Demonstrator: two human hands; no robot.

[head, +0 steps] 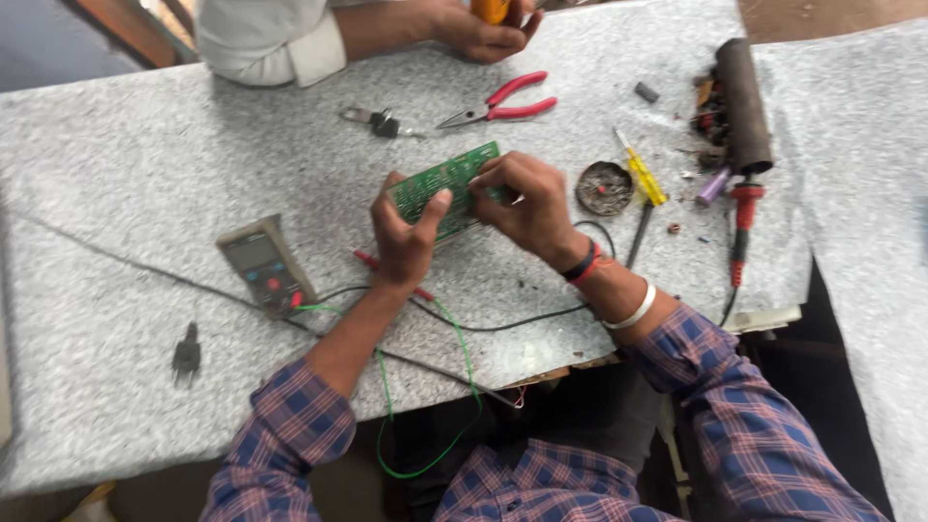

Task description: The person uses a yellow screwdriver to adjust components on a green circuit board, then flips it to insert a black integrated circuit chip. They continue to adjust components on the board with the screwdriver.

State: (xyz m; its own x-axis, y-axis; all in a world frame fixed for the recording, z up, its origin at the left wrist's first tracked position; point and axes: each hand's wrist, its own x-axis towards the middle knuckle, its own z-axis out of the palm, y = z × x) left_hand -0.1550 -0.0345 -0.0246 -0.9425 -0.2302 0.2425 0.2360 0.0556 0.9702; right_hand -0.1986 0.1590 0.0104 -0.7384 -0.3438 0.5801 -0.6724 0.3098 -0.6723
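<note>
Above the table (145,406) centre, a green circuit board (437,184), its long axis running from 8 to 2 o'clock, is clasped by the left hand (406,237) at 7 o'clock and pinched by the right hand (527,203) at 3 o'clock.

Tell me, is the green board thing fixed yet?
Not yet, by the look of it. Tools are already laid out: the multimeter, red-handled pliers and yellow screwdriver. The left hand and right hand hold the green circuit board together. Meter probes lie unused.
</note>
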